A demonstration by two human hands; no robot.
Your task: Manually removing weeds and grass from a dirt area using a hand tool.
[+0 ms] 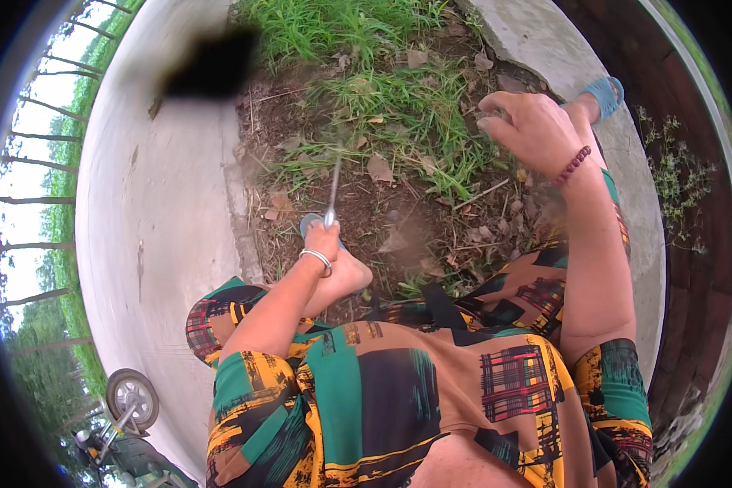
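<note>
My left hand [322, 239], with a silver bangle at its wrist, is closed on a thin metal tool [332, 207]. The tool's slim shaft points away from me over the soil, and its far end is blurred. My right hand [532, 125] is raised on the right, a dark red bead bracelet [571, 166] at the wrist. Its fingers are curled with a gap to the thumb, and nothing shows in them. Between and beyond the hands lies flattened, loose-looking green grass [402, 116] on brown soil [366, 207] with dry leaves.
Taller grass [341, 24] grows at the far end. A concrete slab [158, 201] borders the soil on the left, a broken-edged concrete strip [524, 36] on the right. My feet wear blue sandals [604, 97]. A wheeled vehicle [132, 401] stands lower left. A dark blurred shape hides part of the upper left.
</note>
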